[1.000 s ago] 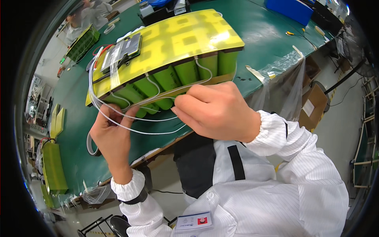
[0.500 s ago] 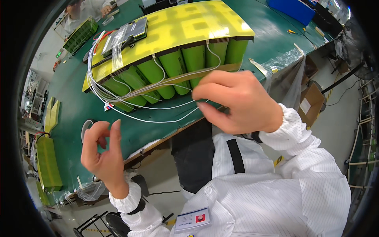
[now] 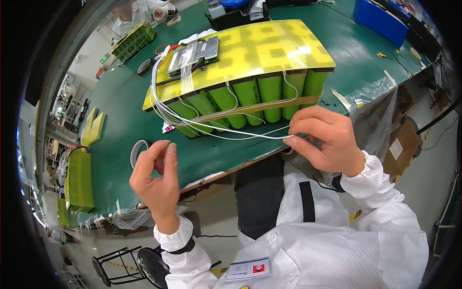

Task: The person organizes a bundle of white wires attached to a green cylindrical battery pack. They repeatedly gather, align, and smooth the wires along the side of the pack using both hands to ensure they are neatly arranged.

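A battery pack [image 3: 274,91] of green cylindrical cells stands on the bench under a yellow top sheet [image 3: 264,45]. Clear tape straps a circuit board [image 3: 197,55] onto that sheet. From its left end, white wires [image 3: 161,103] bend down and run along the cells. At the pack's near right, my right hand [image 3: 332,137] pinches the ends of loose white wires between thumb and fingers. My left hand [image 3: 156,180] is raised in front of the bench edge, thumb and index finger pressed together; anything between them is too small to make out. Amber tape [image 3: 250,107] spans the cells.
A tape roll [image 3: 138,153] lies beside my left hand. Another green pack [image 3: 79,180] and yellow strips [image 3: 94,127] are at the left. A blue bin [image 3: 380,21] stands far right, plastic film [image 3: 370,96] hangs over the bench edge, and a co-worker [image 3: 139,12] sits across.
My view has shifted, so pack and bench sit lower and farther right. The right hand draws the loose wires rightward, and they are straighter. The left thumb and index finger have closed together.
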`<act>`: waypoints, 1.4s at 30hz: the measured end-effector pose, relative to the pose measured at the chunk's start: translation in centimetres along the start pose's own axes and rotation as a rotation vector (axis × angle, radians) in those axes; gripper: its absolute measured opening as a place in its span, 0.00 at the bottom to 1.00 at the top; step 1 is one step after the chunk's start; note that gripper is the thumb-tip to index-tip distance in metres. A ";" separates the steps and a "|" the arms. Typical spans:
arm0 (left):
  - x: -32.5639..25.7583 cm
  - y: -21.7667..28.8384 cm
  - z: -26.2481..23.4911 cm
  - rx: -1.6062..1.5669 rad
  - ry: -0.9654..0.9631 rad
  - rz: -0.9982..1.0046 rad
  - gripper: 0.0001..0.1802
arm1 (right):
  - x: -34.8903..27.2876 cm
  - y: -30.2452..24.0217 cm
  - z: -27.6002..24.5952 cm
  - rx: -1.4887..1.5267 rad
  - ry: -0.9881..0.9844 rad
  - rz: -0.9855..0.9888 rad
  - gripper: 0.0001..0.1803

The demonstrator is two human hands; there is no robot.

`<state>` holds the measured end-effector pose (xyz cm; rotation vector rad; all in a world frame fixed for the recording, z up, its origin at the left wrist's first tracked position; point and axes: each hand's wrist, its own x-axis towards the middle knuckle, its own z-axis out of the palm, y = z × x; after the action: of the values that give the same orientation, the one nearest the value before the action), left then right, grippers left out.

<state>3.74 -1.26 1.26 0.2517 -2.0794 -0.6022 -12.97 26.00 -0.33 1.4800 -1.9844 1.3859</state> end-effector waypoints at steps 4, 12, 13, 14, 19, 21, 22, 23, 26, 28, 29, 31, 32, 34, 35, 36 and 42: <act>-0.1 0.6 0.5 -0.042 -0.003 -0.017 0.07 | 0.2 0.4 0.3 0.005 0.036 -0.060 0.08; 1.1 2.0 1.0 -0.056 -0.020 0.019 0.10 | 0.4 0.5 0.1 0.122 0.197 0.135 0.09; 1.3 2.0 1.2 -0.054 -0.017 0.039 0.10 | 0.3 0.6 0.2 0.130 0.184 0.109 0.09; 1.6 2.1 1.4 -0.052 -0.014 0.059 0.11 | 0.2 0.6 0.3 0.139 0.169 0.082 0.08; 2.6 3.0 2.3 -0.004 0.002 0.094 0.10 | 0.5 0.6 0.5 0.001 0.098 0.032 0.06; 3.0 2.9 2.3 0.079 -0.012 0.140 0.11 | 0.8 0.3 0.7 -0.026 0.109 0.027 0.06; 3.2 2.4 2.1 0.126 -0.010 0.181 0.11 | 1.1 0.1 0.9 -0.035 0.129 0.034 0.05; 3.3 1.9 2.0 0.175 -0.009 0.218 0.11 | 1.1 0.0 0.9 -0.038 0.144 0.070 0.05; 3.7 1.6 1.8 0.185 -0.037 0.272 0.10 | 0.9 -0.5 0.8 -0.038 0.185 0.233 0.04; 4.0 1.8 2.1 0.205 -0.060 0.375 0.11 | 0.6 -0.4 0.7 -0.059 0.164 0.246 0.04; 4.1 2.0 2.2 0.213 -0.072 0.426 0.11 | 0.4 -0.3 0.8 -0.070 0.154 0.254 0.03; 4.2 2.5 2.5 0.253 -0.084 0.437 0.12 | 0.5 -0.2 1.2 -0.074 0.150 0.206 0.03; 4.1 2.5 2.6 0.273 -0.091 0.442 0.12 | 0.6 -0.2 1.4 -0.077 0.149 0.184 0.03; 4.2 2.3 2.6 0.295 -0.095 0.472 0.12 | 0.6 -0.1 1.5 -0.123 0.151 0.143 0.03; 4.2 2.2 2.6 0.305 -0.098 0.486 0.12 | 0.7 -0.1 1.5 -0.148 0.151 0.125 0.04; 4.3 2.0 2.5 0.304 -0.097 0.487 0.11 | 0.7 0.0 1.6 -0.143 0.145 0.105 0.03; 4.5 1.5 2.4 0.361 -0.127 0.493 0.11 | 1.0 0.3 2.3 -0.153 0.085 0.069 0.04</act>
<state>-0.67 -1.02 4.27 -0.1021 -2.2518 0.0578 -12.98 23.53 -0.88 1.2764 -2.0560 1.2693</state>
